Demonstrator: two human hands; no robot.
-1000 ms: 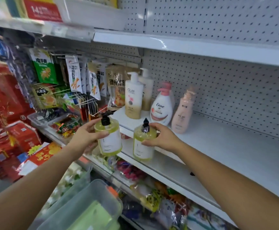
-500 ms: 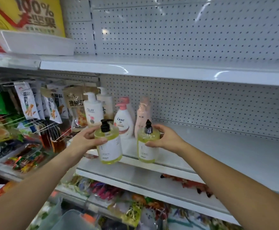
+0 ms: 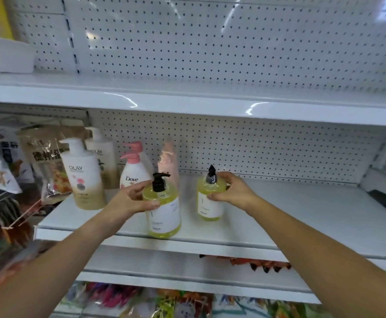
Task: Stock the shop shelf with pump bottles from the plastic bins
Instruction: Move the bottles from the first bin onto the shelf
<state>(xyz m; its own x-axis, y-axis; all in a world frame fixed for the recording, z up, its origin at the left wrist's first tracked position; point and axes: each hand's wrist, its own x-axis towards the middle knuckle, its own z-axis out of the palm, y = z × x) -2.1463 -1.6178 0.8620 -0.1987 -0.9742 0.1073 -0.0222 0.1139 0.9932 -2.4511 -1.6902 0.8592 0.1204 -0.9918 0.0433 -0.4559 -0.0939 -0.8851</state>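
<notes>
My left hand (image 3: 131,199) grips a yellow pump bottle (image 3: 164,214) with a black pump and white label, held at the front edge of the white shelf (image 3: 290,212). My right hand (image 3: 233,190) grips a second yellow pump bottle (image 3: 210,203), which is over the shelf a little farther back; whether it touches the shelf I cannot tell. Behind them stand two Olay bottles (image 3: 84,177), a white Dove bottle (image 3: 132,171) with a pink pump, and a pale pink bottle (image 3: 169,159).
Snack bags (image 3: 47,161) hang on hooks left of the shelf. A white upper shelf (image 3: 210,106) runs close above, with pegboard (image 3: 256,148) behind. Packaged goods (image 3: 164,304) fill the lower shelves. The shelf surface stretches bare to the right.
Both hands rose and carried the two yellow bottles up and onto the shelf level. My view tilted upward, so the plastic bin dropped out of sight.
</notes>
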